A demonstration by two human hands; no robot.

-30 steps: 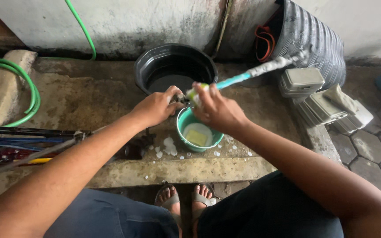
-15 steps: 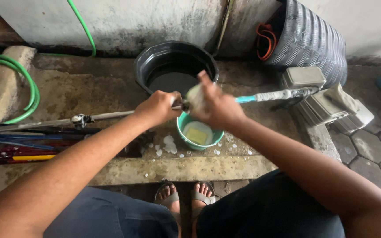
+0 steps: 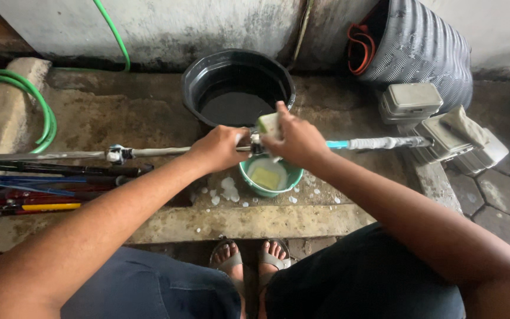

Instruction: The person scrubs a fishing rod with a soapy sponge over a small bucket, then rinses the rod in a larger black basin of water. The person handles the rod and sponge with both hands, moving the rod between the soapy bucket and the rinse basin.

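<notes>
My left hand [image 3: 219, 147] grips a long thin rod [image 3: 149, 152] that lies level across the view, its blue and grey wrapped handle [image 3: 379, 142] sticking out to the right. My right hand [image 3: 293, 139] holds a pale sponge [image 3: 268, 124] pressed against the rod beside the left hand. Right under both hands sits a small green bowl [image 3: 270, 177] with soapy water. White foam flecks [image 3: 225, 190] dot the wet concrete around it.
A black basin [image 3: 237, 88] of dark water stands behind the bowl. Several more rods [image 3: 42, 189] lie at the left by a green hose [image 3: 36, 100]. A ribbed grey bin [image 3: 426, 47] and stacked grey boxes [image 3: 444, 127] are at the right. My sandalled feet [image 3: 249, 260] rest below the concrete step.
The rod swung down from a tilt to level, and its thin end now reaches far left. The camera view shifted slightly. Both hands stay on the rod.
</notes>
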